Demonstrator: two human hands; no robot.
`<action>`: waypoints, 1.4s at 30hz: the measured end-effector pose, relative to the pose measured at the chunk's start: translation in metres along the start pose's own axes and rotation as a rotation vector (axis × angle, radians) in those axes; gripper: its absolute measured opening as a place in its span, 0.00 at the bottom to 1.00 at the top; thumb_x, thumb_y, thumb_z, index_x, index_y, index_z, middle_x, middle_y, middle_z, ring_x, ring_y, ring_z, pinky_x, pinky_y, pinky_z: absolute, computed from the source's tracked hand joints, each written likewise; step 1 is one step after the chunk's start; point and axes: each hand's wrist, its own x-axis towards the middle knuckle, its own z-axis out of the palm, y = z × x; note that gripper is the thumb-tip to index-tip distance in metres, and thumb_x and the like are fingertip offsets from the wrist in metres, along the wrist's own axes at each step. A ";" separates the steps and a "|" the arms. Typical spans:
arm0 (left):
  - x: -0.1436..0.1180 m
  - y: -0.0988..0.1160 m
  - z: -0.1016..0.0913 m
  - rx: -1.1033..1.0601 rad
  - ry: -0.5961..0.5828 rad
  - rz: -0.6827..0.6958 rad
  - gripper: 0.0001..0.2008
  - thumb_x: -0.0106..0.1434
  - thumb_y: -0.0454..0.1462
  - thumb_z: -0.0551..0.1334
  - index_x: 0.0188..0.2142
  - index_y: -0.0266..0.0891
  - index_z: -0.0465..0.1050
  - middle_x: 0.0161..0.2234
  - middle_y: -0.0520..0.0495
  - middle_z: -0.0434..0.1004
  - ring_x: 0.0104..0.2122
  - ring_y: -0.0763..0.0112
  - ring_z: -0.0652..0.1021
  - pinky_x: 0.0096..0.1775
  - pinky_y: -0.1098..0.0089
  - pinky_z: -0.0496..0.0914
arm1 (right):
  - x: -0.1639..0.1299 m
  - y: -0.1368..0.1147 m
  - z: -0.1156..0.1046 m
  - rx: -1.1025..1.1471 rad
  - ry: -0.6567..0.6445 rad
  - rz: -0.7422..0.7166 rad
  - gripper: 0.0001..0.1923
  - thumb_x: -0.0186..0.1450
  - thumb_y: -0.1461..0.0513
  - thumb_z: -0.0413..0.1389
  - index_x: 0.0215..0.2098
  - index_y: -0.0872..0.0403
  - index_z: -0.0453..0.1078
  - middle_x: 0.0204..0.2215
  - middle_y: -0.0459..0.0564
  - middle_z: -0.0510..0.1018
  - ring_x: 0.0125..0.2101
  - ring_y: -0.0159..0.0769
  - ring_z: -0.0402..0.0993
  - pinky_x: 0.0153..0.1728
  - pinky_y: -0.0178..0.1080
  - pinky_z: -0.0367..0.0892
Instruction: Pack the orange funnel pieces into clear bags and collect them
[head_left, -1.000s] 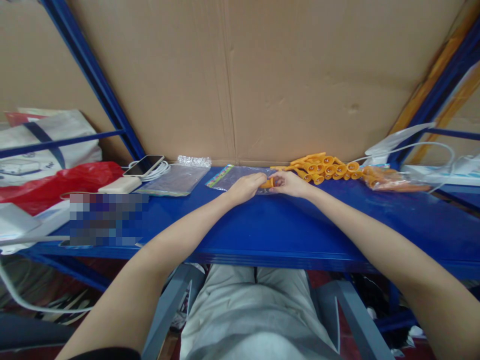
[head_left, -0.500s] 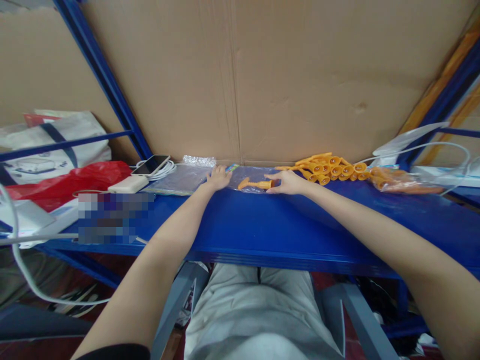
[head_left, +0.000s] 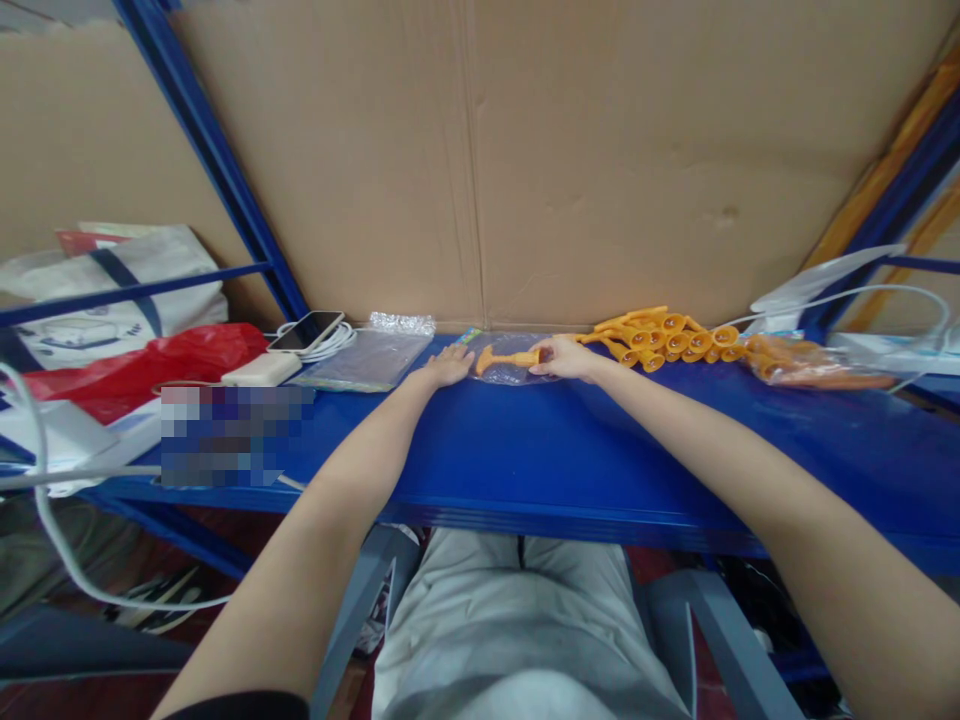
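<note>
Bare blue shelf lies open; orange pile crowds the right.

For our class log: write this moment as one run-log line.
left hand: flat on clear bag | right hand: holds orange piece on bag | pile of orange pieces: right

A small toy of matt orange plastic is seen on a clear, glossy film bag. At 3 o'clock from it, a heap of toys in the same smooth orange plastic is seen. At 9 o'clock, a stack of shiny clear bags is found. The shelf is made of blue painted metal, smooth with a slight sheen. The backing at 12 o'clock is matt brown cardboard, creased. A glossy red plastic bag is seen far at 9 o'clock.
</note>
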 end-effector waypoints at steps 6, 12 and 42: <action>-0.013 0.014 -0.006 -0.030 -0.089 -0.047 0.34 0.72 0.48 0.31 0.73 0.42 0.45 0.74 0.47 0.37 0.72 0.58 0.43 0.68 0.50 0.47 | -0.004 -0.005 0.003 -0.023 0.036 0.010 0.14 0.57 0.69 0.65 0.42 0.59 0.78 0.27 0.47 0.77 0.24 0.28 0.69 0.28 0.33 0.67; -0.013 0.011 -0.009 -0.153 -0.073 -0.030 0.34 0.71 0.48 0.29 0.73 0.47 0.45 0.73 0.53 0.42 0.72 0.59 0.45 0.68 0.51 0.48 | -0.004 -0.012 0.009 0.178 -0.094 0.009 0.17 0.55 0.73 0.64 0.43 0.57 0.78 0.28 0.45 0.78 0.25 0.26 0.68 0.27 0.29 0.66; 0.005 -0.004 -0.002 -0.126 -0.051 0.083 0.31 0.72 0.47 0.38 0.70 0.42 0.53 0.72 0.46 0.49 0.71 0.60 0.52 0.67 0.55 0.53 | 0.014 -0.006 0.032 0.197 -0.039 -0.035 0.19 0.55 0.73 0.64 0.45 0.56 0.77 0.38 0.50 0.81 0.35 0.30 0.75 0.43 0.36 0.72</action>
